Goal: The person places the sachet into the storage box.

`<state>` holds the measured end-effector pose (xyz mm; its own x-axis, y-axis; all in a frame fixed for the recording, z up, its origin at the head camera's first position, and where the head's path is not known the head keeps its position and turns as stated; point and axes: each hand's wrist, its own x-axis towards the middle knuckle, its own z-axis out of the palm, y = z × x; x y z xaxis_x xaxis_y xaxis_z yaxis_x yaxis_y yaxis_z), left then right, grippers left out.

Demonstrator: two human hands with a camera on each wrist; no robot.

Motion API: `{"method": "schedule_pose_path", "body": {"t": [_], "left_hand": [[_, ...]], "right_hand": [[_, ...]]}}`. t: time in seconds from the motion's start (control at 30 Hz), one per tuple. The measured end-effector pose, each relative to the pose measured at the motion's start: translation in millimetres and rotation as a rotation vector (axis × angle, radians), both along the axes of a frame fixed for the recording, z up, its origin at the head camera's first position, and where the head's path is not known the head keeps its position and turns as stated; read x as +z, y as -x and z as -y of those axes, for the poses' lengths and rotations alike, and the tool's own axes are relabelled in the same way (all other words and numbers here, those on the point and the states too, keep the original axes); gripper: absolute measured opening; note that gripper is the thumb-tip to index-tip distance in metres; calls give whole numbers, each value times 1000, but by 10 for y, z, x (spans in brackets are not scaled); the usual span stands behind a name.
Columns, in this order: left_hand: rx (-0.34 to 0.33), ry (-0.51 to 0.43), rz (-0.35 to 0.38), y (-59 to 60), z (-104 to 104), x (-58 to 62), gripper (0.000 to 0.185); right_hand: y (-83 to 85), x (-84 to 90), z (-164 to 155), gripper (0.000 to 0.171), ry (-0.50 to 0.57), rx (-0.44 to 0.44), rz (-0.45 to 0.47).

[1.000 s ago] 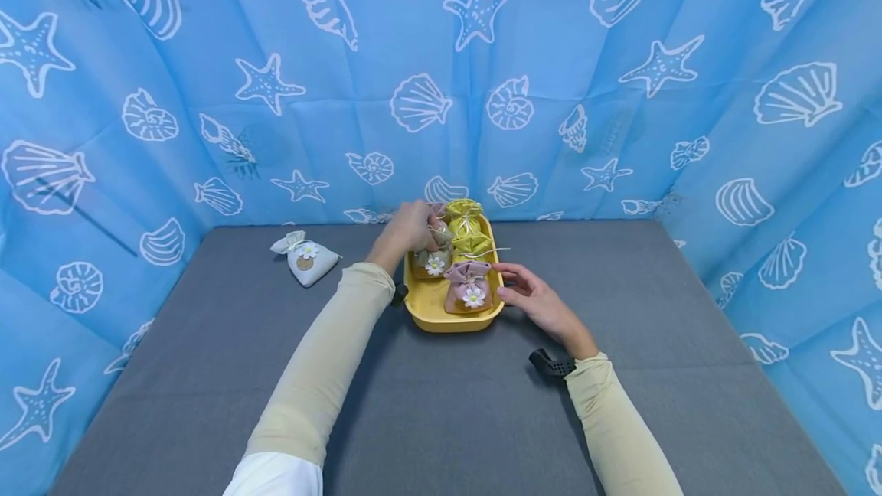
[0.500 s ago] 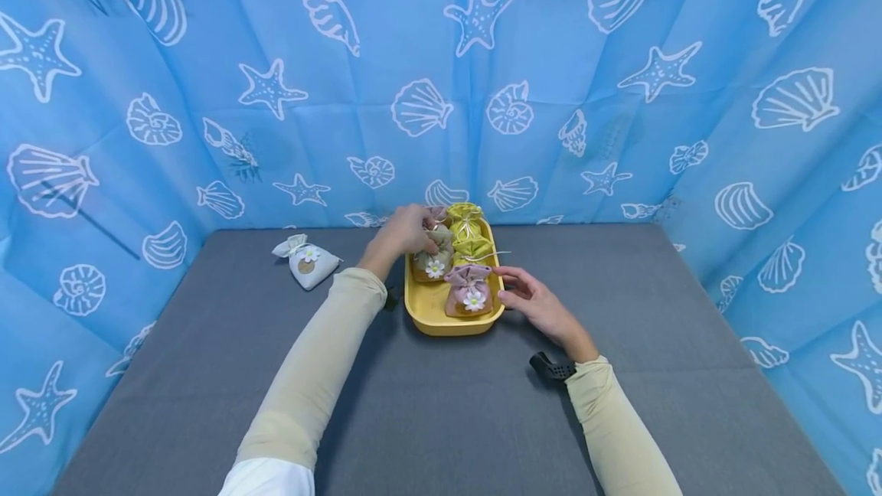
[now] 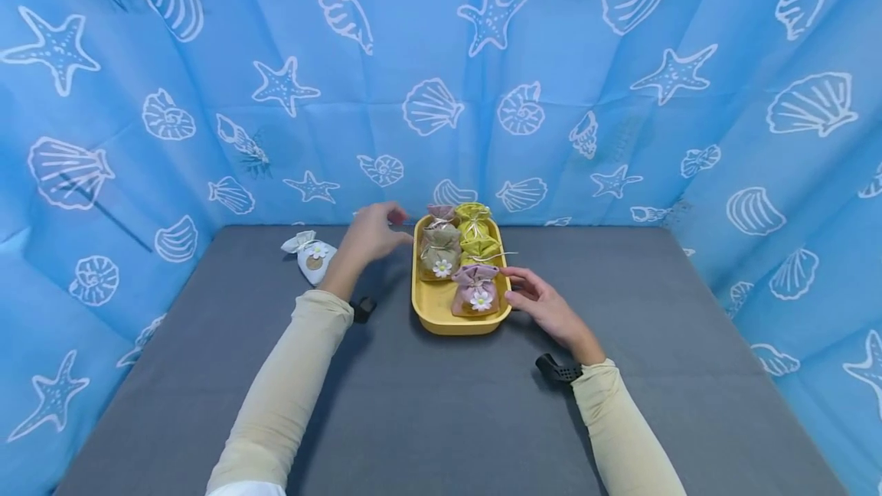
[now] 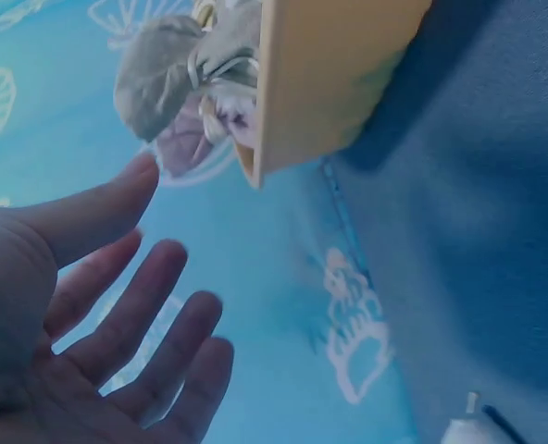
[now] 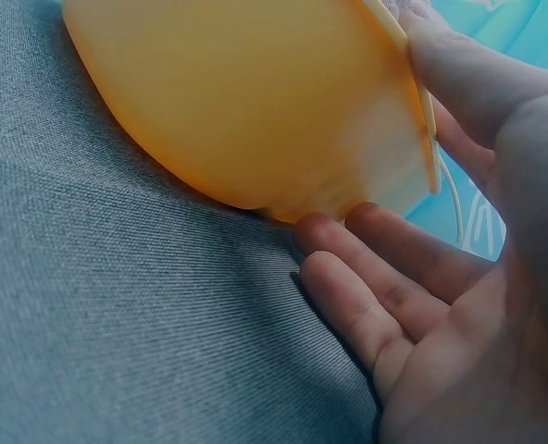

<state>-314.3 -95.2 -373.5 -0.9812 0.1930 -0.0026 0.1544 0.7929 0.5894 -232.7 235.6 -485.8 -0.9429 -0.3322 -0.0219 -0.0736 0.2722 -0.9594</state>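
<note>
A yellow tray [image 3: 436, 308] sits at the middle of the grey table and holds several small drawstring pouches. A beige pouch [image 3: 439, 252] with a daisy stands at its left, a yellow-green pouch [image 3: 475, 231] behind, a pink pouch [image 3: 475, 294] at the front right. My left hand [image 3: 373, 233] hovers just left of the tray, fingers spread and empty; the left wrist view shows its fingers [image 4: 140, 314] straight, near the tray corner [image 4: 325, 88]. My right hand [image 3: 534, 295] rests against the tray's right side, its fingers [image 5: 385, 250] touching the tray wall [image 5: 246, 111].
A white pouch [image 3: 312, 256] with a daisy lies on the grey table [image 3: 441, 419] to the left of my left hand. Blue curtains printed with shells and starfish close in the back and both sides.
My left hand has let go of the beige pouch, which stays in the tray, and has drawn back to the left. The right hand has hardly moved.
</note>
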Motion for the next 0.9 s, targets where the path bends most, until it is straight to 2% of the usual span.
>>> {"method": "schedule_pose_path", "body": {"t": [0.27,0.47,0.6,0.77,0.9], "left_hand": [[168,-117,-112,-137,275,-124,37],[263,-230,-179,-200,559,-265,33],[338,-268,-202,-230,733,-386,32],[429,-333,-190,-286,898,-487,34],[493,-373,-227,-308,1011,-563,35]], "right_hand": [[-3,5,-12,52,-27,-12,10],[3,-9,-11,51,-46,-25,15],[-3,-17,-8,51,-38,-16,16],[-24,-4,0,52,-19,-9,10],[-26,2,4,52,6,-5,0]]}}
